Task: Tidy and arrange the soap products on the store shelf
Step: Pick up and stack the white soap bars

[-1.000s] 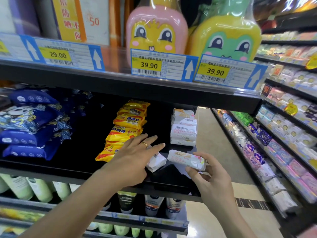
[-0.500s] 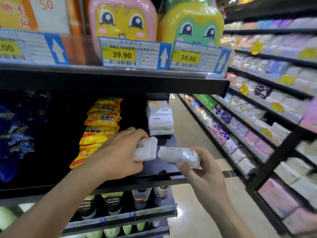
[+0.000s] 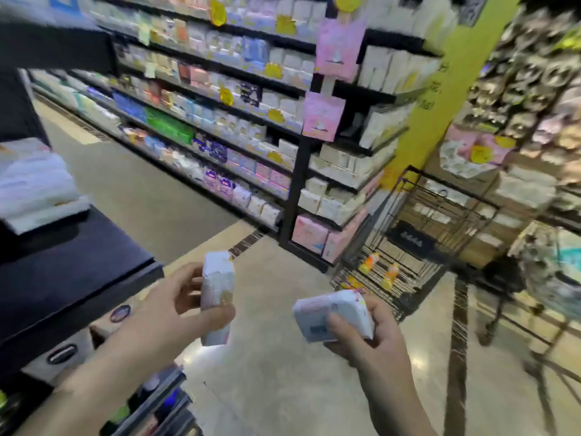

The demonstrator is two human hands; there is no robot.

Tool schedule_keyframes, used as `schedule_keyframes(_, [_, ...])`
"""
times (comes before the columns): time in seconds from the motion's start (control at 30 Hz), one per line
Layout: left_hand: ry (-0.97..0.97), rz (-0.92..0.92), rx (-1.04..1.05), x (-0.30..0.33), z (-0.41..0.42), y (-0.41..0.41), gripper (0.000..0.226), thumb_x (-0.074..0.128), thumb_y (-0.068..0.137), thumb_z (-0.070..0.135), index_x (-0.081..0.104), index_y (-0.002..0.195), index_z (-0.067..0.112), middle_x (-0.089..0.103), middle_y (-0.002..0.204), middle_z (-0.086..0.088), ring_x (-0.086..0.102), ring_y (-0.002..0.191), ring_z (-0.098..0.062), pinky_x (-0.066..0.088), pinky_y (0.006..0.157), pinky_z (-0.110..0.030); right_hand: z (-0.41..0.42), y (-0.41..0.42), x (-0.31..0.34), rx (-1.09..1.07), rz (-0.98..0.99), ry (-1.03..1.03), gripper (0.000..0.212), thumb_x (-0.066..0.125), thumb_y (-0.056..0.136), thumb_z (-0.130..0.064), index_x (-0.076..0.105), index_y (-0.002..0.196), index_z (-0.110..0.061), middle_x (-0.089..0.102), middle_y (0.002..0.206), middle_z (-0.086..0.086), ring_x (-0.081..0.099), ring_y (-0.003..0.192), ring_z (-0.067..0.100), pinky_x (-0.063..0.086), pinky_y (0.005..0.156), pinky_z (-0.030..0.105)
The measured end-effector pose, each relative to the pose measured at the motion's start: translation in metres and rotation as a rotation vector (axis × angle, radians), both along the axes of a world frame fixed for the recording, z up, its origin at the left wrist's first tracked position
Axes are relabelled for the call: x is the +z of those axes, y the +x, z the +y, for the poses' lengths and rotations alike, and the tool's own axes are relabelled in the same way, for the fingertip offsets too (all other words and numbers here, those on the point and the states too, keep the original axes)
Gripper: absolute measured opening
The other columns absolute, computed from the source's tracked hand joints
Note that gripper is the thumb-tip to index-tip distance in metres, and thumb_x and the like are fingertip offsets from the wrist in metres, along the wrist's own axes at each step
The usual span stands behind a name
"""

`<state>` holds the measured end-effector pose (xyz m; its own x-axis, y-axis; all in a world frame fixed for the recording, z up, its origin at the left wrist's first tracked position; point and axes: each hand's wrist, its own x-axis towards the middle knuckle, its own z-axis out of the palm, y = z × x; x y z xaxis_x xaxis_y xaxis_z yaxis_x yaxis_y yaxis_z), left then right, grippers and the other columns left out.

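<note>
Both hands have come off the shelf since the earlier frame, view now swung toward the aisle. Left hand (image 3: 176, 313) grips a white soap pack (image 3: 218, 297) upright, thumb across its front. Right hand (image 3: 367, 335) holds a second soap pack (image 3: 333, 314) tilted, barcode side up. Packs apart, over the floor (image 3: 283, 388). Black shelf (image 3: 72, 272) at left w/ a stack of white packs (image 3: 34, 184). Wire cart (image 3: 418, 243) beyond, blurred.

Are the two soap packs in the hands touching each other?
Apart. The head view shows floor plainly between the left hand's soap pack and the right hand's soap pack.
</note>
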<state>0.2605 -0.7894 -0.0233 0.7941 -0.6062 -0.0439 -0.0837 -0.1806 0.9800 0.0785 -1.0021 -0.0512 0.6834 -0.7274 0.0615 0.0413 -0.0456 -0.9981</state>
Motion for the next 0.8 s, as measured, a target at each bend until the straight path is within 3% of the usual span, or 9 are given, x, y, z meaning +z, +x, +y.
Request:
schedule_keyframes(0.1, [0.04, 0.049, -0.114, -0.013, -0.047, -0.005, 0.052, 0.082, 0.063, 0.036, 0.068, 0.112, 0.042, 0.077, 0.102, 0.017, 0.075, 0.089, -0.002, 0.051, 0.074, -0.024, -0.025, -0.037, -0.008, -0.127, 0.03, 0.01, 0.042, 0.086, 0.061, -0.046, 0.072, 0.099, -0.034, 0.074, 0.092, 0.0, 0.071, 0.081, 0.012, 0.061, 0.065, 0.03])
schedule_keyframes(0.2, [0.064, 0.059, -0.237, -0.024, -0.099, -0.012, 0.042, 0.088, 0.074, 0.03, 0.069, 0.109, 0.044, 0.076, 0.099, 0.014, 0.075, 0.087, -0.004, 0.051, 0.07, -0.019, -0.055, -0.065, -0.016, -0.264, 0.048, 0.02, 0.049, 0.084, 0.054, -0.053, 0.072, 0.098, -0.036, 0.074, 0.091, -0.001, 0.072, 0.081, 0.012, 0.061, 0.063, 0.028])
schedule_keyframes(0.37, [0.106, 0.092, -0.347, -0.045, -0.196, -0.019, 0.038, 0.081, 0.087, 0.019, 0.069, 0.116, 0.039, 0.076, 0.107, 0.013, 0.075, 0.094, -0.005, 0.053, 0.065, -0.013, -0.125, -0.09, -0.039, -0.4, 0.071, 0.064, 0.051, 0.085, 0.054, -0.053, 0.072, 0.099, -0.033, 0.075, 0.093, 0.006, 0.073, 0.086, 0.026, 0.064, 0.066, 0.038])
schedule_keyframes(0.5, [0.144, 0.11, -0.386, -0.056, -0.287, -0.025, 0.039, 0.082, 0.088, 0.019, 0.068, 0.118, 0.039, 0.076, 0.105, 0.015, 0.076, 0.093, -0.006, 0.056, 0.069, -0.019, -0.2, -0.094, -0.057, -0.462, 0.09, 0.073, 0.054, 0.086, 0.051, -0.056, 0.071, 0.099, -0.037, 0.075, 0.091, 0.0, 0.073, 0.083, 0.021, 0.065, 0.067, 0.038])
schedule_keyframes(0.6, [0.189, 0.124, -0.383, -0.061, -0.351, -0.027, 0.04, 0.082, 0.088, 0.018, 0.066, 0.121, 0.032, 0.076, 0.1, 0.017, 0.076, 0.09, -0.007, 0.062, 0.072, -0.024, -0.257, -0.088, -0.069, -0.474, 0.102, 0.096, 0.051, 0.099, 0.055, -0.047, 0.071, 0.097, -0.038, 0.074, 0.088, -0.002, 0.072, 0.08, 0.02, 0.063, 0.063, 0.031])
schedule_keyframes(0.7, [0.231, 0.127, -0.401, -0.062, -0.406, -0.026, 0.039, 0.083, 0.087, 0.02, 0.066, 0.121, 0.032, 0.076, 0.102, 0.018, 0.076, 0.091, -0.006, 0.061, 0.074, -0.023, -0.309, -0.081, -0.077, -0.475, 0.117, 0.153, 0.034, 0.091, 0.069, -0.031, 0.073, 0.098, -0.031, 0.075, 0.089, -0.001, 0.073, 0.086, 0.027, 0.063, 0.065, 0.032])
schedule_keyframes(0.8, [0.269, 0.125, -0.405, -0.069, -0.45, -0.01, 0.038, 0.083, 0.087, 0.02, 0.067, 0.12, 0.032, 0.076, 0.103, 0.017, 0.076, 0.092, -0.007, 0.061, 0.072, -0.023, -0.354, -0.066, -0.09, -0.475, 0.188, 0.15, 0.03, 0.089, 0.077, -0.023, 0.073, 0.101, -0.032, 0.074, 0.09, -0.008, 0.073, 0.088, 0.021, 0.064, 0.068, 0.036])
